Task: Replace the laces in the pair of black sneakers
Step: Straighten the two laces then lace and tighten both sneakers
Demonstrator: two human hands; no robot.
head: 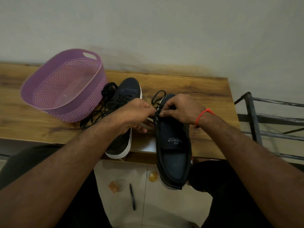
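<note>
Two black sneakers with white soles lie on a wooden table [197,89]. The right sneaker [173,155] points away from me and its heel hangs over the table's front edge. My right hand [181,109] pinches its upper edge near the eyelets. My left hand [136,112] pinches the black lace [158,96] threaded at that shoe's front; a loop of it curls on the table beyond. The left sneaker [126,92] lies laced beside it, partly under my left forearm. A loose black lace [98,112] is heaped to its left.
A purple plastic mesh basket [41,89] stands tilted on the table's left part. A metal rack [266,119] is at the right of the table. On the floor below lie a black pen [132,196] and small bits of litter.
</note>
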